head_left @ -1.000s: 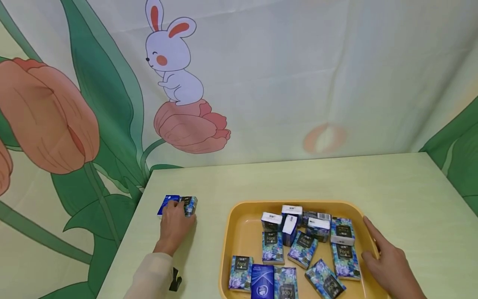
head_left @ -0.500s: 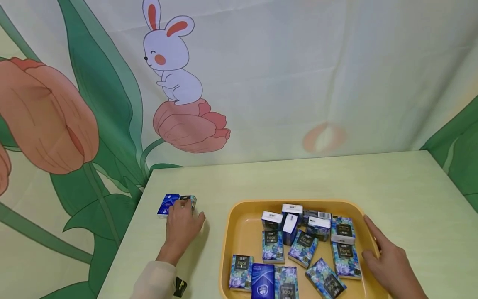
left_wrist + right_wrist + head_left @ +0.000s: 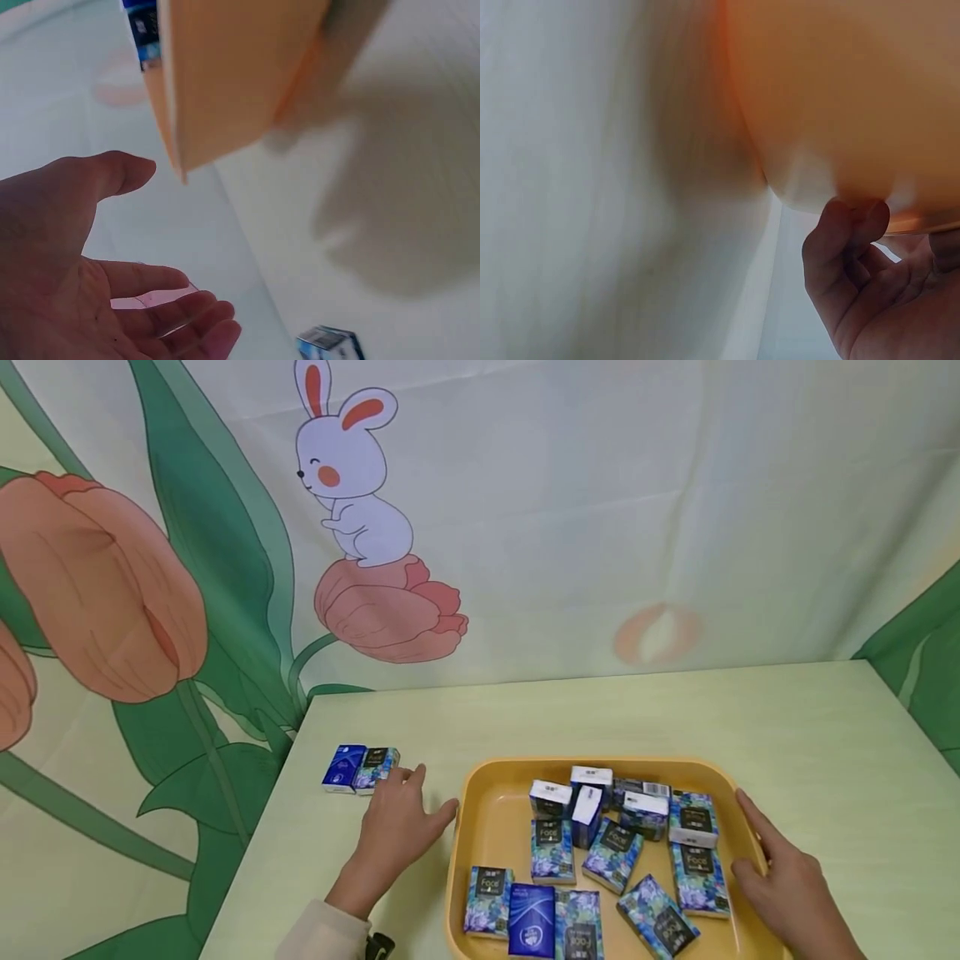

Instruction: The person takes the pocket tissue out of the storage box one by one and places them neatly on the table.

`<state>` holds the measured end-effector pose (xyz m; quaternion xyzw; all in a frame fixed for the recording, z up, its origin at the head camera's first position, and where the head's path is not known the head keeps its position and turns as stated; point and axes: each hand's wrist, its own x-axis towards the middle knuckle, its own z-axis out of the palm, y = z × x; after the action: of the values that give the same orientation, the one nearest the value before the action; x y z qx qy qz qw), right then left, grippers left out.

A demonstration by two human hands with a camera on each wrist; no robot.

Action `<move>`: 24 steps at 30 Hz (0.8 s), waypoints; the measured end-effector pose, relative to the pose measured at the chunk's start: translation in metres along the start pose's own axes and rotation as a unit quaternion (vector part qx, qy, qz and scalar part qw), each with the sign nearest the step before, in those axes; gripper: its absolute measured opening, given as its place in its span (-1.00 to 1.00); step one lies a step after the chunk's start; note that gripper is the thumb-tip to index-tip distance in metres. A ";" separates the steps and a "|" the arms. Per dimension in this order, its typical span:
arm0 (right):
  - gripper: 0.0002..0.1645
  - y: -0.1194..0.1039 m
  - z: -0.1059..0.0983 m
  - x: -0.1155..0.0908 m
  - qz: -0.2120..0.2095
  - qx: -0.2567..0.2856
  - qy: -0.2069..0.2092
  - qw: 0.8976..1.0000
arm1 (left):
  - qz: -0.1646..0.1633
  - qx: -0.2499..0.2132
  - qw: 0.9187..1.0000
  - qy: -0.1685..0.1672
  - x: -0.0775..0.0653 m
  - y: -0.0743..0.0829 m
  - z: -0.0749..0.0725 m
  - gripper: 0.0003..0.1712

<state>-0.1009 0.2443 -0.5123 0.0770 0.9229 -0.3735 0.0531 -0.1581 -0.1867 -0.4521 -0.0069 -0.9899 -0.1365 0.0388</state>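
Observation:
My left hand (image 3: 401, 827) hovers between two tissue packs and the yellow tray (image 3: 491, 766), fingers spread and holding nothing. Just beyond its fingertips, a plain blue tissue pack (image 3: 345, 768) and a floral tissue pack (image 3: 377, 768) lie side by side on the table. In the left wrist view, the palm (image 3: 52, 285) is bare, with the tray's wall (image 3: 232, 82) above it. My right hand (image 3: 787, 881) grips the tray's right rim, thumb over the inside. From the right wrist, its curled fingers (image 3: 847, 232) are seen against the outer wall.
Inside the tray lie several floral packs (image 3: 552, 852), some standing on edge at the back, and a blue pack (image 3: 531, 922) at the front. The pale green table (image 3: 840, 735) meets a printed cloth backdrop (image 3: 555, 527) behind.
My left hand has drawn off the two tissue packs, moving right and toward me to beside the tray. Both packs stay on the table. The right hand keeps its place on the rim.

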 end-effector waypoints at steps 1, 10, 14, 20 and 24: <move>0.06 0.000 0.000 0.000 -0.001 -0.001 0.002 1.000 | 0.003 0.004 1.000 -0.005 -0.001 0.005 -0.002 -0.14; 0.04 0.001 0.001 0.000 0.000 -0.003 0.003 1.000 | 0.031 0.009 0.999 -0.011 -0.007 0.040 -0.010 -0.07; 0.05 0.000 0.001 0.000 0.001 -0.004 0.003 1.000 | 0.033 0.011 0.999 -0.002 -0.009 0.054 -0.011 -0.05; 0.05 0.001 0.001 0.000 0.002 -0.005 0.006 1.000 | 0.039 0.020 0.999 -0.014 -0.011 0.075 -0.008 -0.05; 0.06 0.002 0.000 0.000 0.005 -0.007 0.004 1.000 | 0.041 0.044 0.997 -0.046 -0.013 0.089 -0.004 -0.10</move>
<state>-0.1009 0.2452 -0.5137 0.0828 0.9254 -0.3662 0.0515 -0.1425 -0.1025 -0.4254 -0.0523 -0.9946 -0.0901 -0.0013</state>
